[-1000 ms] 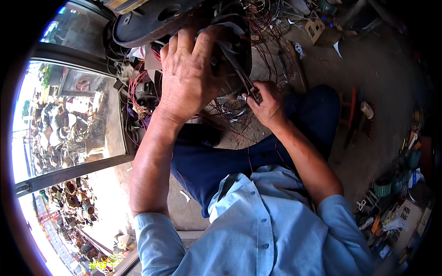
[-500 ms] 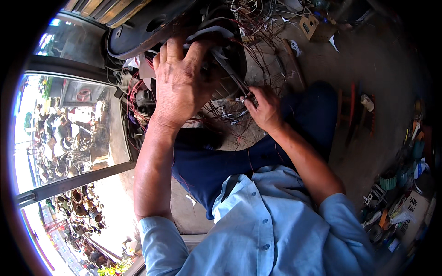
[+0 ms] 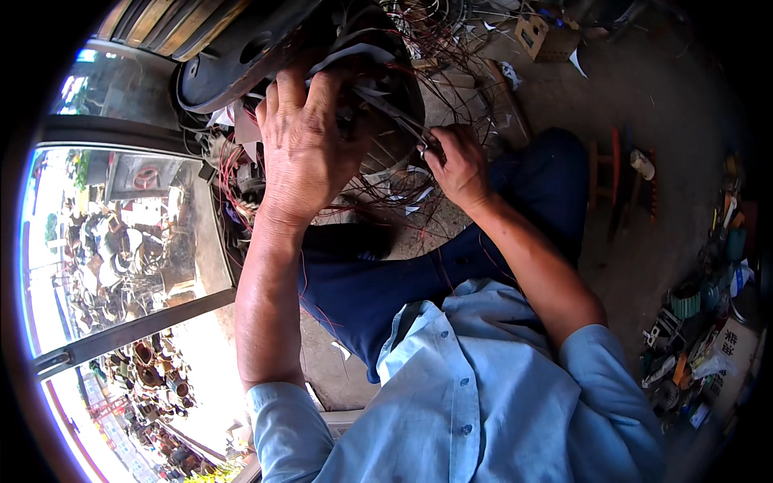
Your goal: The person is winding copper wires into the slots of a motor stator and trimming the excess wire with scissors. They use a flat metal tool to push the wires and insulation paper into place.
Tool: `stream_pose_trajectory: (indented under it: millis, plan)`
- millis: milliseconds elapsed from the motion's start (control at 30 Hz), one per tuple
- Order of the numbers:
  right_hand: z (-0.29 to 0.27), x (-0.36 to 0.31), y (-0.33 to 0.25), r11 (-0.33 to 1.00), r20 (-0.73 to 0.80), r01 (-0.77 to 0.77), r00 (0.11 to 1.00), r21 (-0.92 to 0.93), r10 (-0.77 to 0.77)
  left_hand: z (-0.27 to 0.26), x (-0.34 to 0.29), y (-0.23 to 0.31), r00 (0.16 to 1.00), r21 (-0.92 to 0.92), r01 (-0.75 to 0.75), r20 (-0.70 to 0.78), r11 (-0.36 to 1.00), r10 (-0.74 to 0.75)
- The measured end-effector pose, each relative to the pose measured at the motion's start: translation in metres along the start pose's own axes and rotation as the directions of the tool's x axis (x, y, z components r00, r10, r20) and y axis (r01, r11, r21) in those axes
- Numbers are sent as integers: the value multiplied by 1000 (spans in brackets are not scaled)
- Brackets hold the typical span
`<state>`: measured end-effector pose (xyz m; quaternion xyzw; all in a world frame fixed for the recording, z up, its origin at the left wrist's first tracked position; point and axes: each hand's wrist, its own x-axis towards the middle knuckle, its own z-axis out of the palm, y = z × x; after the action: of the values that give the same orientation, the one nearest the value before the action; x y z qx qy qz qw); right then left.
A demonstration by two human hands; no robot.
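Observation:
My left hand (image 3: 302, 149) reaches into the opening of a dark round metal housing (image 3: 241, 68), its fingers bent over the edge by a pale grey strip (image 3: 354, 55). The thumb and whatever the fingertips hold are lost in shadow. In my right hand (image 3: 459, 165) are the handles of dark metal scissors (image 3: 394, 115), whose blades point up and left into the opening. The blade tips lie in the dark among the strips. Thin reddish wires (image 3: 463, 84) spread out around the housing's right side and below it.
At the left, a glazed metal frame (image 3: 145, 326) stands beside my arm, with heaped parts behind it. Wooden slats (image 3: 173, 24) are at the far left. A punched box (image 3: 541, 40) sits on the floor at the far right, and a small red-edged stool (image 3: 616, 177) beyond my knee. Clutter (image 3: 692, 346) lines the right.
The view has shifted slightly. My right hand and the scissors have turned a little, the blades now lying flatter. My left hand keeps its place at the opening.

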<state>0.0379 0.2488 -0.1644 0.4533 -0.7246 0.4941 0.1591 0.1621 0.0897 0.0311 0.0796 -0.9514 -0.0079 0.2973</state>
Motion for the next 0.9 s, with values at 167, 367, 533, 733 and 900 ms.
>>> stream_pose_trajectory:
  millis: [167, 367, 533, 733, 900]
  plan:
    - [1, 4, 4, 999, -18, 49, 999, -3, -49, 0, 1, 0, 1000, -33, -3, -22, 999, 2]
    - [-2, 3, -2, 999, 1, 33, 999, 10, -33, 2, 0, 0, 1000, -18, 17, -25, 1000, -18]
    - [-2, 5, -5, 999, -30, 35, 999, 20, -35, 0, 2, 3, 1000, -26, 24, -10, 999, -25]
    - [0, 4, 3, 998, -7, 52, 999, 32, -52, 1, 2, 2, 1000, -28, 16, -18, 999, -16]
    - [-5, 9, -4, 997, -31, 70, 997, 36, -69, 2, 1, 2, 1000, -11, 18, -8, 1000, -18]
